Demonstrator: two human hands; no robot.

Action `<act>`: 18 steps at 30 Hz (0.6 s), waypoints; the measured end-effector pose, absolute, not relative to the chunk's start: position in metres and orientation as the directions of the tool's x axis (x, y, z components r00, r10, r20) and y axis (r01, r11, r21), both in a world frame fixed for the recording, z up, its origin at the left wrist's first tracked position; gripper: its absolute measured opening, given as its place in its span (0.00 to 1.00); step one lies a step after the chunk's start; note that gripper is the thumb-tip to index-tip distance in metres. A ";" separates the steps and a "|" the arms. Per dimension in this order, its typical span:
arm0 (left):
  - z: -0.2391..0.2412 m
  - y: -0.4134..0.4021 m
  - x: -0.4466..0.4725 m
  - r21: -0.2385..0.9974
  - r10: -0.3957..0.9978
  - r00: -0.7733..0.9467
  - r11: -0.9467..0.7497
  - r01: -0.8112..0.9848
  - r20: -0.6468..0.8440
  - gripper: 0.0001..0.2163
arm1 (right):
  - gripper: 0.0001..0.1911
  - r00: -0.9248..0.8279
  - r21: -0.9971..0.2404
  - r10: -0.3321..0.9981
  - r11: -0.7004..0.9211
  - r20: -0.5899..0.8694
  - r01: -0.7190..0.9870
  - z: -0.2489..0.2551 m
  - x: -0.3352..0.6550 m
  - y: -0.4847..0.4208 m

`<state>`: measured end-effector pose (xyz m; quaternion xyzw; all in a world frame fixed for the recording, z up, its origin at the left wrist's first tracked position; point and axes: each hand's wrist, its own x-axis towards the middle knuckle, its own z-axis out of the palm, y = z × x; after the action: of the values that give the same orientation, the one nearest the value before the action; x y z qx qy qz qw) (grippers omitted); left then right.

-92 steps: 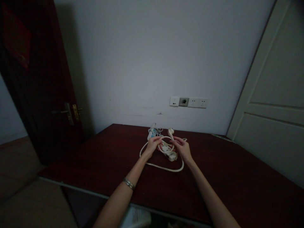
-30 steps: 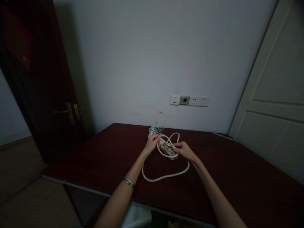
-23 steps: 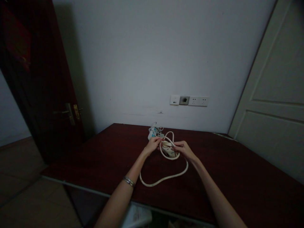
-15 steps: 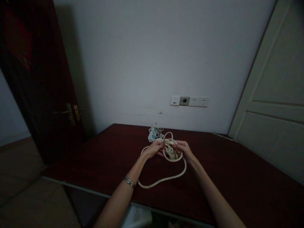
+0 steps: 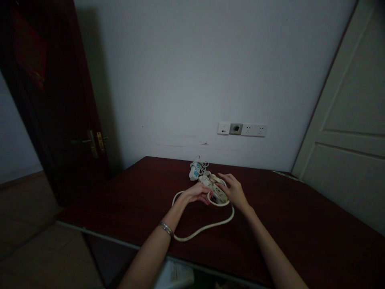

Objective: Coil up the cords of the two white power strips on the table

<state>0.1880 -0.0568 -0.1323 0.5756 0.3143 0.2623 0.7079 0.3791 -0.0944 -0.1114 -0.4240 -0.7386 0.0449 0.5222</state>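
Observation:
A cream-coloured power strip (image 5: 221,195) lies on the dark red table with its thick cord (image 5: 207,227) coiled over it and a wide loop spreading toward the table's front edge. My left hand (image 5: 199,192), a bracelet at its wrist, is closed on the coiled cord at the strip's left side; its fingertips are partly hidden. On the other side, my right hand (image 5: 234,190) has thumb and fingers apart, touching or very near the coil. Just behind the strip sits a white and blue power strip (image 5: 195,171) with a thin grey cord bundled on it.
The table (image 5: 126,200) backs onto a pale wall with a row of wall sockets (image 5: 254,130). A dark door (image 5: 60,120) stands at the left, and a light panelled door (image 5: 349,120) at the right. Under the table's front edge, a white object (image 5: 177,275) is partly visible.
The raised coil of cord has come down onto the power strip, showing more of its sockets. My right hand's fingers have spread and lifted; my left hand has shifted slightly downward.

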 end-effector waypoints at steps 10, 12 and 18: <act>-0.124 -0.054 0.186 0.935 0.755 0.656 0.241 -0.262 -0.010 0.08 | 0.14 0.048 -0.541 0.578 0.727 0.815 0.422 -0.105 0.361 -0.098; -0.123 -0.054 0.186 0.927 0.751 0.660 0.258 -0.274 -0.014 0.07 | 0.14 0.123 -0.587 0.589 0.718 0.799 0.374 -0.104 0.357 -0.098; -0.115 -0.061 0.189 0.872 0.784 0.620 0.282 -0.401 0.031 0.06 | 0.16 0.199 -0.668 0.641 0.673 0.741 0.317 -0.098 0.357 -0.098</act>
<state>0.1888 -0.0614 -0.1146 0.4605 0.2081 0.3833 0.7731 0.3570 -0.0983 -0.0984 -0.3857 -0.6214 0.1206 0.6712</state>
